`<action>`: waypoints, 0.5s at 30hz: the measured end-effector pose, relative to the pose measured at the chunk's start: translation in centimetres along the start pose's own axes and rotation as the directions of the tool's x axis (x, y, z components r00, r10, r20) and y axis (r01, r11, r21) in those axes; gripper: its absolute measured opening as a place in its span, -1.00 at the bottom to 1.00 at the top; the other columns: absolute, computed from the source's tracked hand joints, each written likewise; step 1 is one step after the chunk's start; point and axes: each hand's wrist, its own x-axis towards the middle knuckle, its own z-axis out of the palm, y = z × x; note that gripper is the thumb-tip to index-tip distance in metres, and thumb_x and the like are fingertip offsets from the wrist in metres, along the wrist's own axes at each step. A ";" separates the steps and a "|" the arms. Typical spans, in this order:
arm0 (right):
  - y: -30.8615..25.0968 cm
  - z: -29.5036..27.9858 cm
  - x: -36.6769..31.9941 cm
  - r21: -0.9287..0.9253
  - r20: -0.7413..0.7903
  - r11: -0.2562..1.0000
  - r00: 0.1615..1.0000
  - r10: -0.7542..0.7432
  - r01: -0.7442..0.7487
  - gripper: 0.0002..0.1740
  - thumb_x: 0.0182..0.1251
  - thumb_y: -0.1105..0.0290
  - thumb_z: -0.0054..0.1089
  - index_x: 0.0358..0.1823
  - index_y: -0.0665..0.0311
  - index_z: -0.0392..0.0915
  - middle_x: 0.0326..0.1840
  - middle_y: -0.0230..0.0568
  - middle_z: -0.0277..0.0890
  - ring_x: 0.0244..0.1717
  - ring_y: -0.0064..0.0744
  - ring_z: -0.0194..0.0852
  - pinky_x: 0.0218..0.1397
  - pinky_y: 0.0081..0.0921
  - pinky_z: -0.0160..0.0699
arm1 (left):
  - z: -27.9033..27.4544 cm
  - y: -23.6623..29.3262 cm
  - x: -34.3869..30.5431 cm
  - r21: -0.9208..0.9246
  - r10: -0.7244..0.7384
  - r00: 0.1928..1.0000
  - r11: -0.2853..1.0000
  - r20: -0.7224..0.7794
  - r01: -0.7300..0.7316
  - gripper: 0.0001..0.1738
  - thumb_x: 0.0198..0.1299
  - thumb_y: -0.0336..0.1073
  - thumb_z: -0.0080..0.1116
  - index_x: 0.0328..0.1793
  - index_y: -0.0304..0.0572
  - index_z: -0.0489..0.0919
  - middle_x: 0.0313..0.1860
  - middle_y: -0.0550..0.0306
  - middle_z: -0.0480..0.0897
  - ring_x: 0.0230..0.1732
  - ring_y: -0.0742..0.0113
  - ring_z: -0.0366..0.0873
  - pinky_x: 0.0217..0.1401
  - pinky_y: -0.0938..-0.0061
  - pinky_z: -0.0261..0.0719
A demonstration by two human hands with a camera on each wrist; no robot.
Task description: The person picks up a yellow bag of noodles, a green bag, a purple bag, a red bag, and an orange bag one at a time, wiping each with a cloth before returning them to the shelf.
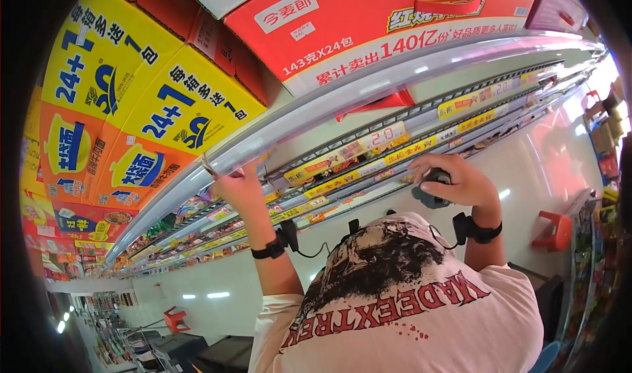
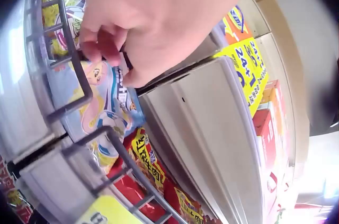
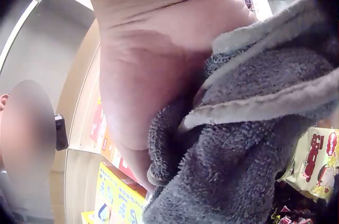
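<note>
Work along the long shelf with light, even strokes, probably, rather than lean on it: pale, smooth and flat, with a raised front edge. Steer both wrists clear of the big red noodle carton and the yellow-and-orange noodle cartons: printed cardboard, boxy, with straight creased edges. Fold the grey towel flatter before any wiping, to offer a broad face and no trailing end to snag: thick, fluffy pile, paler smooth binding, bunched into a lump. Find it in the right hand, gripped between bent fingers and thumb, in front of the price strips and well apart from the left hand. Use that left hand, fingers curled inward at the top of the blue cartoon-printed packet, to steady the goods; cannot tell a true pinch from a mere touch. Lift clear of the dark wire guard, stiff, with a rounded corner, rather than drag against it. Handle the blue cartoon-printed packet by its edge, likely, to spare the contents: glossy, crinkled film. Treat the red-and-yellow packet alike: shiny, slumped, just beside the blue one
</note>
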 end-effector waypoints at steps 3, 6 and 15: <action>0.3 -0.8 1.4 0.001 0.045 1.000 0.999 0.017 -0.017 -0.58 0.43 0.36 0.33 0.25 0.35 0.58 -0.12 -0.10 0.77 -0.09 -0.24 0.75 0.08 -0.34 0.65 | 2.7 1.2 -0.3 0.206 0.245 0.962 0.942 0.122 -0.266 -0.49 0.28 -0.18 0.46 0.29 -0.23 0.67 0.09 -0.26 0.74 0.07 -0.08 0.77 0.13 0.11 0.67; 0.4 -1.3 2.5 -0.044 0.105 0.999 0.995 0.007 -0.002 -0.57 0.43 0.34 0.34 0.25 0.35 0.58 -0.10 -0.10 0.77 -0.08 -0.22 0.75 0.09 -0.32 0.65 | 5.5 1.0 -0.1 0.377 0.346 0.919 0.839 0.188 -0.393 -0.48 0.32 -0.10 0.36 0.33 -0.18 0.66 0.23 -0.23 0.70 0.23 -0.24 0.66 0.33 -0.04 0.58; 1.8 -2.5 2.0 -0.033 0.231 0.999 0.973 -0.022 0.030 -0.56 0.44 0.44 0.31 0.29 0.39 0.54 -0.04 -0.06 0.75 0.01 -0.27 0.74 0.15 -0.32 0.65 | 7.1 -3.1 1.7 0.202 0.306 0.950 0.928 0.061 -0.312 -0.49 0.42 -0.13 0.26 0.41 -0.22 0.60 0.32 -0.17 0.66 0.35 -0.17 0.58 0.43 0.03 0.52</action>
